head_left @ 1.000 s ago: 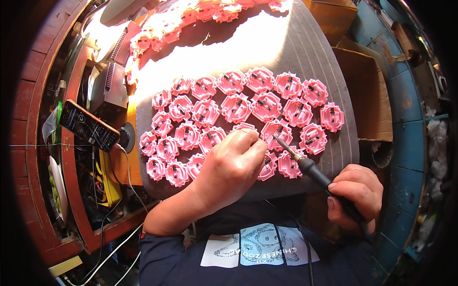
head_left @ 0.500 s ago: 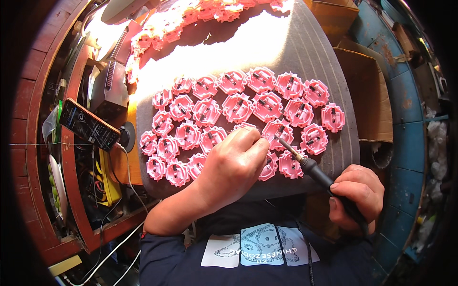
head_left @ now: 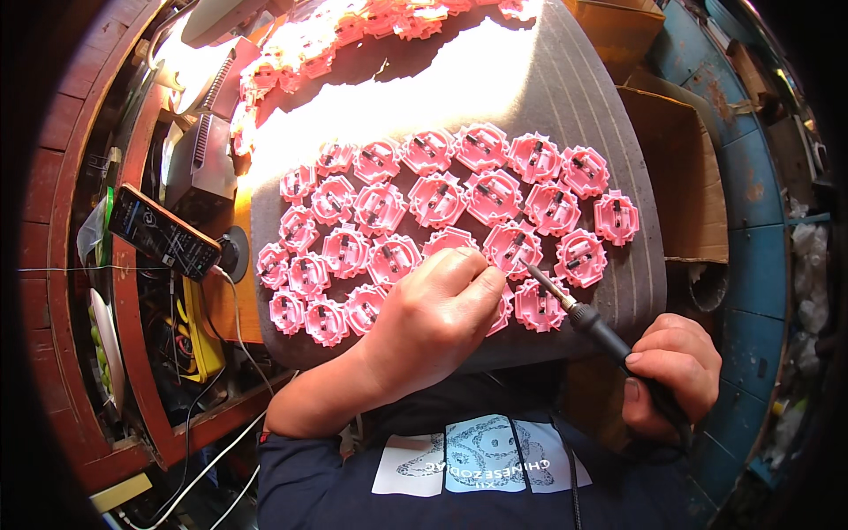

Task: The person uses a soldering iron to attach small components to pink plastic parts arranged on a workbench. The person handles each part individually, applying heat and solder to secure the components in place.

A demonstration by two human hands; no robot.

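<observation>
My right hand (head_left: 674, 367) is wrapped round the dark handle of a soldering iron (head_left: 601, 329). Its metal tip points up and left, at the lower right edge of a pink plastic housing (head_left: 512, 248) with small black parts inside. Close to that same housing, my left hand (head_left: 442, 305) is closed in a pinch. What its fingers hold, if anything, is hidden. Several similar pink housings (head_left: 437, 200) stand in rows on the grey work board (head_left: 618, 291). The left hand covers some of those in the front row.
More pink housings (head_left: 309, 44) are heaped at the far edge in bright sunlight. At the left, a phone (head_left: 165, 231) with a cable leans on a stand, near a dark box-shaped device (head_left: 201, 163). An open cardboard box (head_left: 680, 177) stands to the right of the board.
The soldering iron and my right hand have shifted slightly right and down, so the tip is drawn back from the housing's middle. My left hand has barely moved.
</observation>
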